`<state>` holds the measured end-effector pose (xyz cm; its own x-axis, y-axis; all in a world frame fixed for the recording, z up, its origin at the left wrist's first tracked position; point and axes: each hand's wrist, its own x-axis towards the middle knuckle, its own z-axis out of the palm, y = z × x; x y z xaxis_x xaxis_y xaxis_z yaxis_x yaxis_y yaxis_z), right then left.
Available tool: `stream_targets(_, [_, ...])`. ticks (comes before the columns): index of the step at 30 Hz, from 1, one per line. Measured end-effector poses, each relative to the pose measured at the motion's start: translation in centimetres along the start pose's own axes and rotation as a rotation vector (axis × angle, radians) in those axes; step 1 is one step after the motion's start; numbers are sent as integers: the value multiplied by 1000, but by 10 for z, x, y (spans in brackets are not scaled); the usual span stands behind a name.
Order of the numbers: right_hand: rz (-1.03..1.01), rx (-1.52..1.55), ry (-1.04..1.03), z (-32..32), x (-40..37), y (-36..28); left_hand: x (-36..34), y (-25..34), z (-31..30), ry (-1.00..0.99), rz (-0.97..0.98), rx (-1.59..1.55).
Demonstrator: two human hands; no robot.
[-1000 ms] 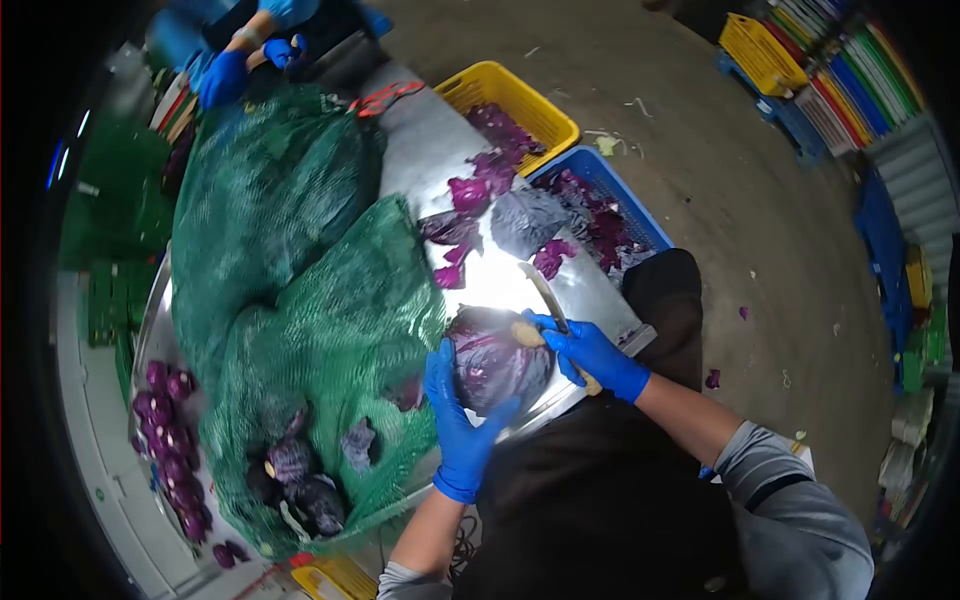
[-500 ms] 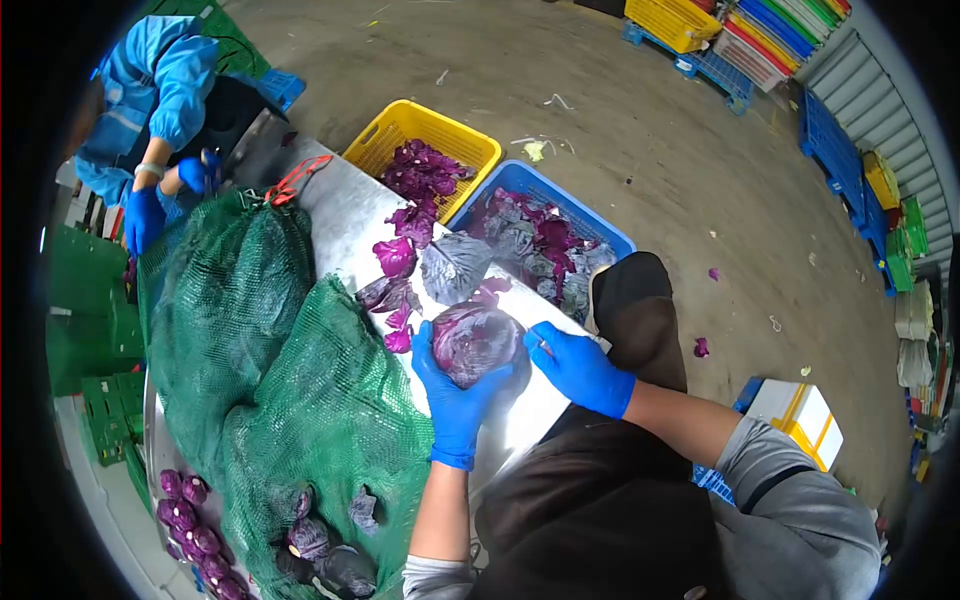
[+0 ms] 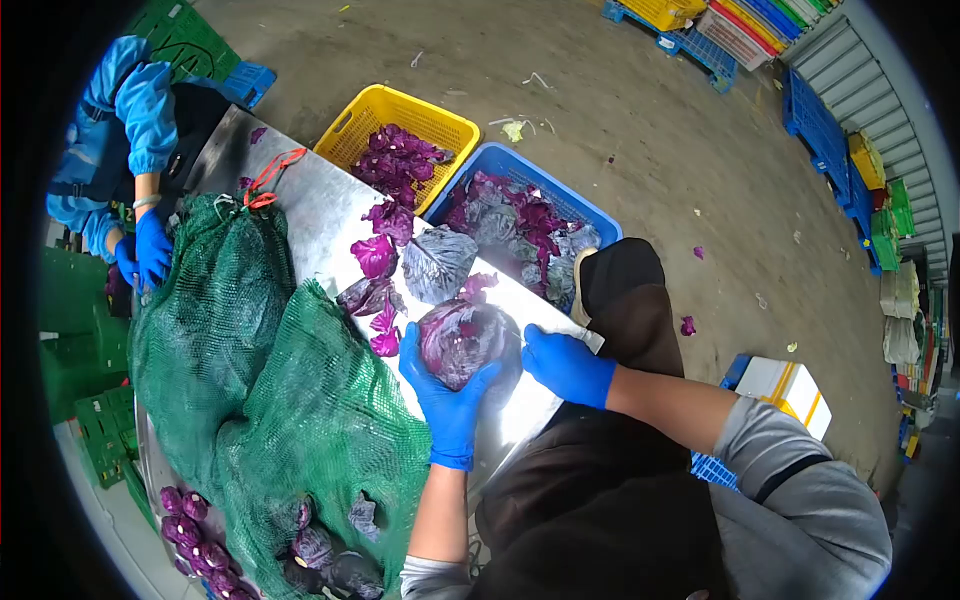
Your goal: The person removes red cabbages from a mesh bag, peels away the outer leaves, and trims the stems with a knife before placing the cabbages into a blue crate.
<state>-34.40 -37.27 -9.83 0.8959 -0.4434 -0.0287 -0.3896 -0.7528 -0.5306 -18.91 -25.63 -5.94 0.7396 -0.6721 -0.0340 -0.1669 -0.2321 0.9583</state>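
A round red cabbage point(image 3: 462, 345) rests over the metal table point(image 3: 516, 412), blurred on its right side. My left hand point(image 3: 447, 402), in a blue glove, is wrapped round its near left side, thumb and fingers spread along it. To the right of the cabbage is my right hand point(image 3: 572, 368), also blue-gloved, with its fingers curled closed. What it holds, if anything, is hidden. Loose purple leaves point(image 3: 374, 257) and a large greyish outer leaf point(image 3: 440, 264) lie on the table just beyond the cabbage.
Green mesh sacks point(image 3: 330, 400) cover the table's left side; small purple cabbages point(image 3: 183, 530) lie at lower left. A yellow crate point(image 3: 455, 125) and a blue crate point(image 3: 592, 214) of leaves stand beyond the table edge. A co-worker's gloved hands point(image 3: 152, 250) are beside the far sack.
The view has shifted slightly. The cabbage sits at a different angle in my left hand, and my right hand's fingers look more tucked in. The co-worker's hands have come together lower down.
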Motion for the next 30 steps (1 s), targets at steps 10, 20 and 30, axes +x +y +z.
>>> stream_targets(10, [213, 787, -181, 65, 41, 62, 14, -15, -1, 55, -37, -119])
stream_targets(20, [-92, 347, 12, 41, 18, 22, 14, -4, -28, -61, -130, -218])
stream_targets(30, [-307, 175, -149, 3, 18, 23, -7, 1, -16, -67, 58, 43])
